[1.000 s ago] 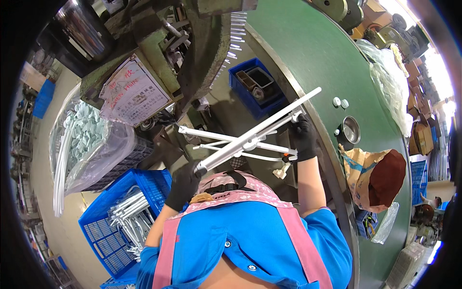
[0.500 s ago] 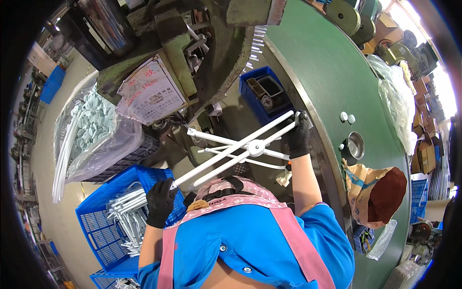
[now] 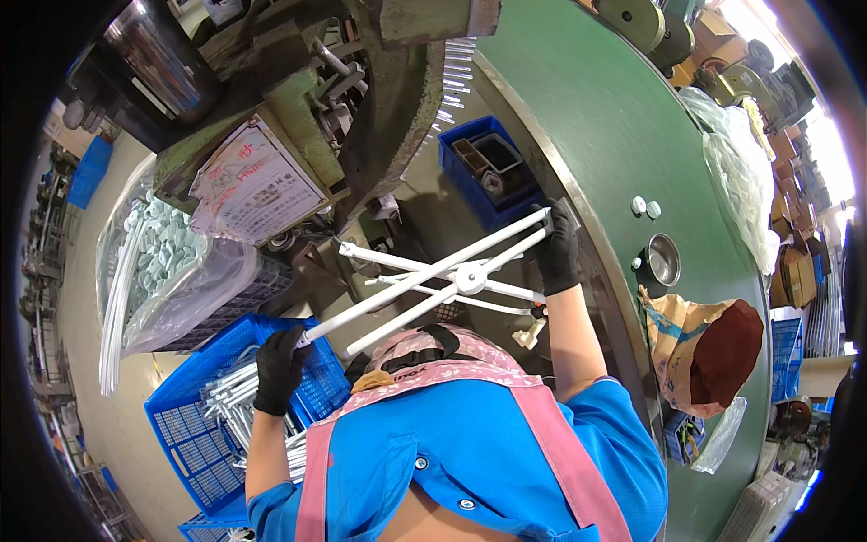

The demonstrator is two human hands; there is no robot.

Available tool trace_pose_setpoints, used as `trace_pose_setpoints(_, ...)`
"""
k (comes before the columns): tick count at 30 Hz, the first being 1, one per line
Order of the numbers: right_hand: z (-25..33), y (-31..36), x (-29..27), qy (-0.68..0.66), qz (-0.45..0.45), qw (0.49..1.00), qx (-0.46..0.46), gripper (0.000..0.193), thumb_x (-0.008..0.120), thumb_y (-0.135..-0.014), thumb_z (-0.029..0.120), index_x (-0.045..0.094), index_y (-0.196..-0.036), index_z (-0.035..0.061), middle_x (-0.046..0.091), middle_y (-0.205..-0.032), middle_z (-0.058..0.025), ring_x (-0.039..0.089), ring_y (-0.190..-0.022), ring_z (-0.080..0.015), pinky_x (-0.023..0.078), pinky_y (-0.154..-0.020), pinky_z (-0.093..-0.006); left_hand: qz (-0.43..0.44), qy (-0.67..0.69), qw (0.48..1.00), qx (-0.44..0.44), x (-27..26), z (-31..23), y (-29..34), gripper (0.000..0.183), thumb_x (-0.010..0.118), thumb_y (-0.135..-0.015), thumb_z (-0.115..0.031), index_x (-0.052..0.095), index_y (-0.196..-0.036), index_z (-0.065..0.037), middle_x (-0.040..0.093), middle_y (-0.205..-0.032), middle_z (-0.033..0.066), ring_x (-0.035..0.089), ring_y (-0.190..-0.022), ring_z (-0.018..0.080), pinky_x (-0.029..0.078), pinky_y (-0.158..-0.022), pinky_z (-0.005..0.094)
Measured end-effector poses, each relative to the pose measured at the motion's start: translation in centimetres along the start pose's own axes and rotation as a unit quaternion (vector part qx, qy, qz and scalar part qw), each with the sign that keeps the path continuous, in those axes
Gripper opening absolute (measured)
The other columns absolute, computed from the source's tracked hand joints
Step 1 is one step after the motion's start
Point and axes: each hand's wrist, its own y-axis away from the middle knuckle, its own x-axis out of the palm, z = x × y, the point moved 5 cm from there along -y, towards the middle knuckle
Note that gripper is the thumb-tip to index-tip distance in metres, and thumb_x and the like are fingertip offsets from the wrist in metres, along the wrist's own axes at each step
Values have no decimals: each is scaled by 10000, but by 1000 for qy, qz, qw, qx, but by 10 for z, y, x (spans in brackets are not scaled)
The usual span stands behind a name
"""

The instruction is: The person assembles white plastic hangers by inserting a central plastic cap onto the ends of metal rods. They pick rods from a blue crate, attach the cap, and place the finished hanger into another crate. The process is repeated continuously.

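Note:
In front of my lap spans a white folding tube frame [image 3: 470,278]. Its long tubes cross at a round white hub. My left hand [image 3: 279,370], in a black glove, is closed around the lower left end of one long tube. Around the upper right tube ends my right hand [image 3: 558,248], also in a black glove, has its fingers wrapped. The frame's far left tube end lies near the green machine [image 3: 298,172]. Under my left hand stands a blue crate [image 3: 194,447] holding several white tube parts.
A clear-lined bin [image 3: 163,244] of pale plastic pieces with long white rods stands left. To the right runs a green table [image 3: 587,117] with a steel bowl [image 3: 664,260], white caps and a brown paper bag [image 3: 686,348]. A dark blue bin [image 3: 461,181] sits beyond the frame.
My left hand and the frame's left end have shifted slightly left. The right hand keeps its hold. The whole view has shifted a little.

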Motion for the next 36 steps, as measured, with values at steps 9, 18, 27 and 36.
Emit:
trace_pose_setpoints(9,15,24,10,1,51,995,90,279,572,-920,245,612,-1106,41,646,-913,-87,625,-850,-198,504,-769,-313,131,212,968,33,28,7,-57,264,688,-804,-161,646,-1021,-18,641,-960,184,622,-891,344,490,-775,382)
trace_pose_setpoints(18,102,48,50,825,-43,485,-286,575,634,-851,371,493,-1292,31,572,-1226,-199,574,-1076,-379,462,-909,-455,-52,86,993,59,37,-32,-84,409,707,-780,-151,598,-1170,-92,615,-930,120,607,-853,323,496,-689,413)
trace_pose_setpoints(27,-21,110,203,594,468,542,-367,397,685,-791,166,626,-1182,196,606,-807,-72,608,-725,-273,489,-616,-380,-176,25,981,81,16,-38,-111,454,739,-741,-172,587,-1159,-81,611,-944,136,595,-876,324,484,-739,429)
trace_pose_setpoints(36,-20,98,202,587,459,575,-338,323,645,-811,147,650,-1132,182,602,-774,-82,615,-669,-302,486,-556,-394,-102,109,985,82,43,-6,-140,246,684,-815,-151,660,-1039,-55,635,-882,169,636,-794,345,505,-707,398)
